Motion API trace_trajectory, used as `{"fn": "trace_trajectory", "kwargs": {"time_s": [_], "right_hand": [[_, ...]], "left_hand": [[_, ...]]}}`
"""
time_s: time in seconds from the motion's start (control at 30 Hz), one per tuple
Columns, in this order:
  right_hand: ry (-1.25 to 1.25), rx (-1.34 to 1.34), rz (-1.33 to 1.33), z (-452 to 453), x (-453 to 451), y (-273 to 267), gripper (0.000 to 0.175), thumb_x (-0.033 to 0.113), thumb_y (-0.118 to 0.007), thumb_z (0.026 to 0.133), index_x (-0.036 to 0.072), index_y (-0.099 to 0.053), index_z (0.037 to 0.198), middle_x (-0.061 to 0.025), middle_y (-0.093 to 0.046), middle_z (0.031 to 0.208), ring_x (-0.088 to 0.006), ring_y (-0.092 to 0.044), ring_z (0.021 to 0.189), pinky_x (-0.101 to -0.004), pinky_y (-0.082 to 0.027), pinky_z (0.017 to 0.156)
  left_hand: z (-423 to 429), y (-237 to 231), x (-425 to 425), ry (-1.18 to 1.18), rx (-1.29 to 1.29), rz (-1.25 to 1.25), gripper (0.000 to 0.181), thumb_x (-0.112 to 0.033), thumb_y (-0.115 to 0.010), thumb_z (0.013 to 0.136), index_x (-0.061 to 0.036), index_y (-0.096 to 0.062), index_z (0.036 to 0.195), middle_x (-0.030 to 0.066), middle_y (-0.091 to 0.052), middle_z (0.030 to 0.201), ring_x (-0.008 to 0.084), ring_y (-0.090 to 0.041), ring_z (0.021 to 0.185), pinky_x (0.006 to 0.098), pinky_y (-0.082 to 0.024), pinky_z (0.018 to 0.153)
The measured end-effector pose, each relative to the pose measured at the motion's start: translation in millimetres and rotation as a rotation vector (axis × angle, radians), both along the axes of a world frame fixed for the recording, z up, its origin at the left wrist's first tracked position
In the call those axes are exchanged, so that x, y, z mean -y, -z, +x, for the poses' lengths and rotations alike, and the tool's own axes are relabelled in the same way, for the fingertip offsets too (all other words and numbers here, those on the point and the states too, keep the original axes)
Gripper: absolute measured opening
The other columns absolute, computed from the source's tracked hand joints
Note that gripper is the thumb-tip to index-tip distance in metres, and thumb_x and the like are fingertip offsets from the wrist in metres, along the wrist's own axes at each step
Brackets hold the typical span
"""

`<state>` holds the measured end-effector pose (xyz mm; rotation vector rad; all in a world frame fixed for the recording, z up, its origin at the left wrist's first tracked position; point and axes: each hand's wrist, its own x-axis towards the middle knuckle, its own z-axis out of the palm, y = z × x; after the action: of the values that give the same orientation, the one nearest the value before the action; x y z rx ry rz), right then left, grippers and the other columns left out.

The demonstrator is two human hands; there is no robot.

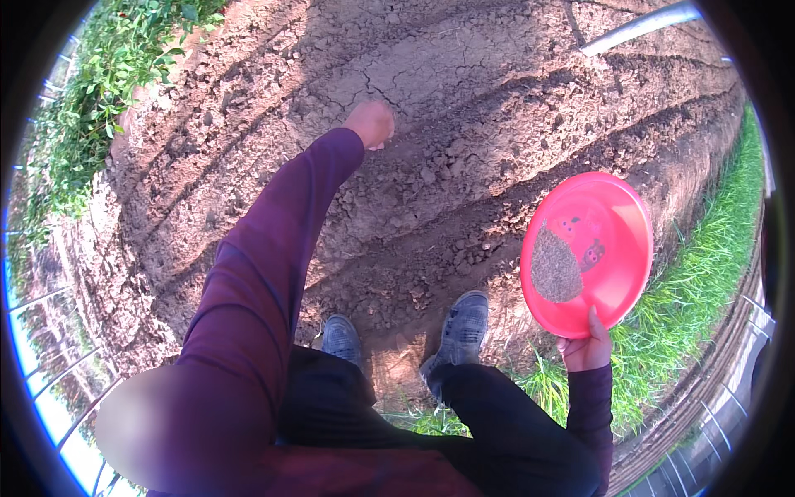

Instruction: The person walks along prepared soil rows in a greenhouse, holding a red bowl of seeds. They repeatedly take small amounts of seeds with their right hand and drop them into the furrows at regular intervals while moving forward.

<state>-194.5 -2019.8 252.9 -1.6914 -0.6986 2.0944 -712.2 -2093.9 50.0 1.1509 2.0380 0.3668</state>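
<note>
My left hand (372, 124) is stretched out over cracked, furrowed soil (410, 186), its fingers curled downward; whether anything is inside them is hidden. On the right, my right hand (587, 348) grips the lower rim of a red plastic basin (621, 267), thumb over the edge and fingers beneath. A heap of small greyish-brown grains, probably seeds (556, 267), lies against the basin's left inner side. Cartoon figures are printed on the basin's bottom.
Green leafy plants (93, 118) grow at the upper left. A pale curved pipe (643, 28) arches in at the upper right. Grass (695, 267) borders the soil on the right. My shoes (466, 326) stand on the soil near the lower middle. Wire mesh curves along the lower edges.
</note>
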Motion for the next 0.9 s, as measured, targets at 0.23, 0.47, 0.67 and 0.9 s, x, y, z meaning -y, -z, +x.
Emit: {"fn": "trace_trajectory", "kwargs": {"time_s": [0.23, 0.47, 0.67, 0.9], "right_hand": [[0.003, 0.013, 0.003, -16, 3, -5, 0.036, 0.031, -0.047, 0.102, 0.002, -0.050, 0.122, -0.0170, -0.068, 0.105, -0.0266, -0.070, 0.076, -0.0342, -0.060, 0.054], [-0.012, -0.007, -0.001, -12, 5, -3, 0.036, 0.031, -0.047, 0.102, 0.001, -0.050, 0.122, -0.0175, -0.067, 0.105, -0.0275, -0.070, 0.076, -0.0339, -0.060, 0.053], [-0.039, -0.009, 0.013, -11, 6, -2, 0.036, 0.031, -0.047, 0.102, 0.002, -0.049, 0.123, -0.0179, -0.067, 0.106, -0.0276, -0.071, 0.077, -0.0337, -0.060, 0.053], [-0.055, -0.004, 0.020, -18, 9, -5, 0.035, 0.030, -0.046, 0.102, 0.002, -0.049, 0.122, -0.0174, -0.067, 0.107, -0.0275, -0.070, 0.080, -0.0337, -0.060, 0.053]], "left_hand": [[-12, 8, 23, 0.031, -0.041, 0.015, 0.022, -0.010, -0.052, 0.084, -0.0029, -0.070, 0.074, 0.0103, -0.068, 0.063, 0.0189, -0.069, 0.056, 0.0326, -0.056, 0.056], [-15, -3, 46, -0.111, 0.147, -0.006, 0.019, -0.004, -0.051, 0.085, -0.0023, -0.068, 0.078, 0.0111, -0.067, 0.063, 0.0195, -0.069, 0.055, 0.0330, -0.054, 0.050], [-11, -9, 53, -0.167, 0.205, -0.107, 0.018, 0.000, -0.051, 0.084, 0.0016, -0.068, 0.087, 0.0100, -0.067, 0.068, 0.0160, -0.070, 0.060, 0.0304, -0.056, 0.052], [-22, -3, 78, -0.058, 0.134, -0.081, 0.016, 0.001, -0.053, 0.083, 0.0006, -0.069, 0.088, 0.0096, -0.066, 0.066, 0.0174, -0.069, 0.058, 0.0307, -0.055, 0.051]]}}
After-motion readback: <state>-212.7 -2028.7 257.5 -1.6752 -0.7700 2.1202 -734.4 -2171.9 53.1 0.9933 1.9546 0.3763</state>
